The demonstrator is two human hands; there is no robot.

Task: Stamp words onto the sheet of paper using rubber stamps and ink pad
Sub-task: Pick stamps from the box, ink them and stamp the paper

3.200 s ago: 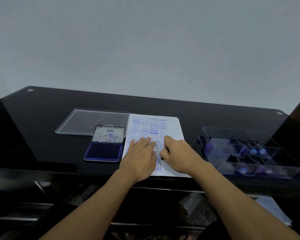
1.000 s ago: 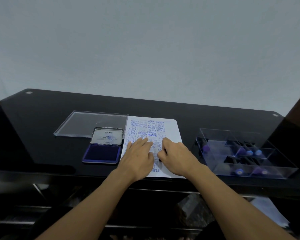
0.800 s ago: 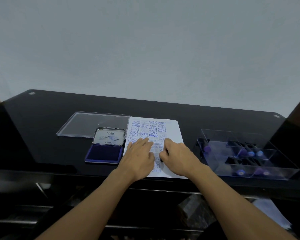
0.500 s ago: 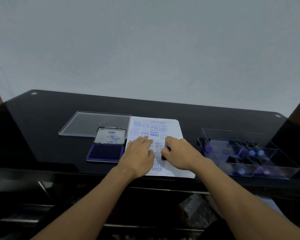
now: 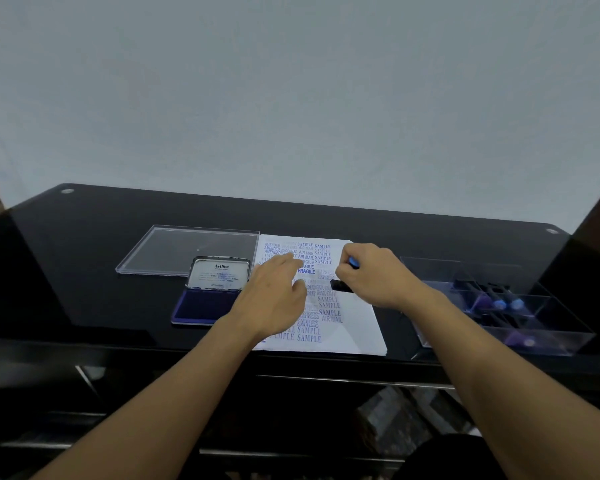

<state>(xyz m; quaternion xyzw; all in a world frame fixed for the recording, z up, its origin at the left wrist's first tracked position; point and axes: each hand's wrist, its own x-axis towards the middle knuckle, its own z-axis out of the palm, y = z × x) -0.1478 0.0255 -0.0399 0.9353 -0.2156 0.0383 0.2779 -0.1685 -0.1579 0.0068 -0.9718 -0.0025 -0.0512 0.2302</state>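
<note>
A white sheet of paper (image 5: pixel 355 327) lies on the black table, covered with several blue stamped words. My right hand (image 5: pixel 378 275) grips a rubber stamp (image 5: pixel 342 285) with a black base and a blue knob, held just above the sheet's right part. My left hand (image 5: pixel 274 299) rests flat on the sheet's left side, fingers spread, holding nothing. An open blue ink pad (image 5: pixel 203 304) with its lid raised sits just left of the paper.
A clear flat lid (image 5: pixel 174 251) lies behind the ink pad. A clear compartment tray (image 5: pixel 548 327) with more stamps stands at the right. The table's front edge (image 5: pixel 118 344) runs just below the paper, with shelving underneath.
My right hand has lifted the stamp off the paper and moved it up and to the right. My left hand stays flat on the sheet.
</note>
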